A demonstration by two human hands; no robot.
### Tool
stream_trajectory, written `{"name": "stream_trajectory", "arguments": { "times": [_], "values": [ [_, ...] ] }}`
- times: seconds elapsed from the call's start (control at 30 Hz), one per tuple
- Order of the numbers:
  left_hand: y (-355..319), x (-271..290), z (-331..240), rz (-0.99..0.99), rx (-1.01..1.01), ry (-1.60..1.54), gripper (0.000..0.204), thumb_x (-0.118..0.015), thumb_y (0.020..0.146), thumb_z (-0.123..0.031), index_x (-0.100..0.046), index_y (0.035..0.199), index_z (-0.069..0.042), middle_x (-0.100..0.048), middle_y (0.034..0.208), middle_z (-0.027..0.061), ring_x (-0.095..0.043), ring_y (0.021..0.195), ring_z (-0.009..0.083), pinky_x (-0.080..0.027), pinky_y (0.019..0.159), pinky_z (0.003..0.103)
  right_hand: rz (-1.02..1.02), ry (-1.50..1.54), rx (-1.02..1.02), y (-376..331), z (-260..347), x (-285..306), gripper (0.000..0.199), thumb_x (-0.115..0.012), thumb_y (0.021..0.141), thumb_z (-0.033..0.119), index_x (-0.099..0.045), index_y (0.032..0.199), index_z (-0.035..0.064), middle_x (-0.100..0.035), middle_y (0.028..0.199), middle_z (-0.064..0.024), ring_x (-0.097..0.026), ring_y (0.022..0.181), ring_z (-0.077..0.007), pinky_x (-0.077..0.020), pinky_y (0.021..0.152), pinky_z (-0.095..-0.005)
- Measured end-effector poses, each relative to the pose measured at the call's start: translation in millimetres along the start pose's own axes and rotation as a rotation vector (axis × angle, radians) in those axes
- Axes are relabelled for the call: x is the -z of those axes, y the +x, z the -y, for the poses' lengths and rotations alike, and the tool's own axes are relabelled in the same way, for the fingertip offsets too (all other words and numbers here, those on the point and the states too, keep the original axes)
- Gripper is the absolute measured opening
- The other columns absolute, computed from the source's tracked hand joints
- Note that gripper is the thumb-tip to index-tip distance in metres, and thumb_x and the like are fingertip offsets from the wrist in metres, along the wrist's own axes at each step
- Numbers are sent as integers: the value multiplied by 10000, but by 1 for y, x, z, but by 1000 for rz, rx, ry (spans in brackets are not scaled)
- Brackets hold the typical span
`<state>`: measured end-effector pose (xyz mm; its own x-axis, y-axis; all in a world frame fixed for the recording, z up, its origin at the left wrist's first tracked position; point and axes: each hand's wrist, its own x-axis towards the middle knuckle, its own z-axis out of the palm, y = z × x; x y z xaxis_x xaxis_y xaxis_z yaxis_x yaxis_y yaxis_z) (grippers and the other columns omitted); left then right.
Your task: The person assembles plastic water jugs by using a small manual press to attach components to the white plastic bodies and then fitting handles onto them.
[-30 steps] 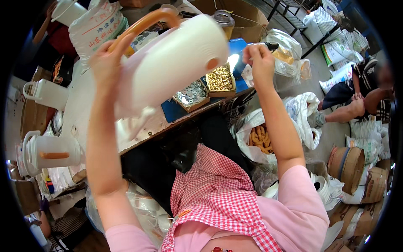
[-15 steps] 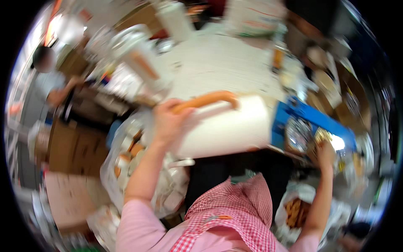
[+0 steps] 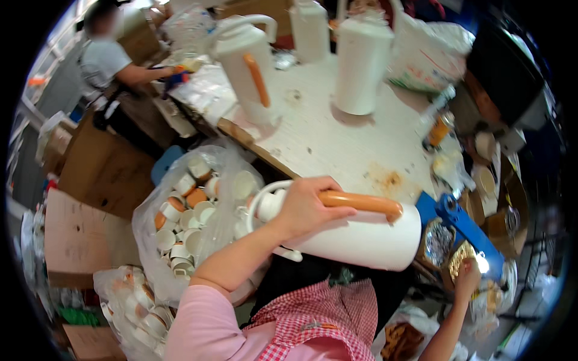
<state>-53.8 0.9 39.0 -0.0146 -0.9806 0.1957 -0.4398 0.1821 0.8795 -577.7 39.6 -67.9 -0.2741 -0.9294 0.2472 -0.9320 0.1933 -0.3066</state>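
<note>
A white jug [image 3: 361,243] with an orange handle [image 3: 361,201] lies on its side at the near table edge, its white lid end pointing left. My left hand [image 3: 310,207] grips it round the lid end of the handle. Its base points right, toward a blue metal device [image 3: 466,225]. Beside that device my right hand [image 3: 466,278] has its fingers pinched together at a gold foil-lined container [image 3: 459,260]; what they hold, if anything, is hidden. A second container [image 3: 438,240], with silvery contents, sits next to it.
White jugs [image 3: 244,69] stand on the table [image 3: 313,141]. A plastic bag of white and orange cup-like parts [image 3: 189,222] is at left, near cardboard boxes [image 3: 96,162]. Another person [image 3: 105,60] works at far left. An orange-labelled bottle [image 3: 438,130] lies at right.
The view has turned, and the held jug appears farther right and lower. Another white jug stands on the table where bare surface showed. My right hand stays at the gold container.
</note>
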Motion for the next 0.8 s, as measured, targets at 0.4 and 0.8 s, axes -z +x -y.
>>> {"name": "stream_trajectory", "arguments": {
  "times": [0.4, 0.8],
  "values": [
    [-4, -3, 7, -63, 32, -74, 296, -877, 697, -55, -655, 884, 6, -641, 779, 13, -586, 707, 96, -485, 648, 238, -71, 969, 158, 78, 187, 64, 123, -670, 922, 45, -715, 1009, -30, -733, 922, -49, -663, 846, -90, -517, 772, -236],
    [-11, 9, 27, -119, -55, -75, 321, -883, 701, -72, -648, 910, -8, -617, 790, -5, -547, 715, 81, -454, 658, 226, 210, 1005, 174, 94, 198, 37, 125, -624, 954, 55, -700, 1010, -27, -726, 917, -46, -651, 833, -87, -530, 752, -241]
  ]
}}
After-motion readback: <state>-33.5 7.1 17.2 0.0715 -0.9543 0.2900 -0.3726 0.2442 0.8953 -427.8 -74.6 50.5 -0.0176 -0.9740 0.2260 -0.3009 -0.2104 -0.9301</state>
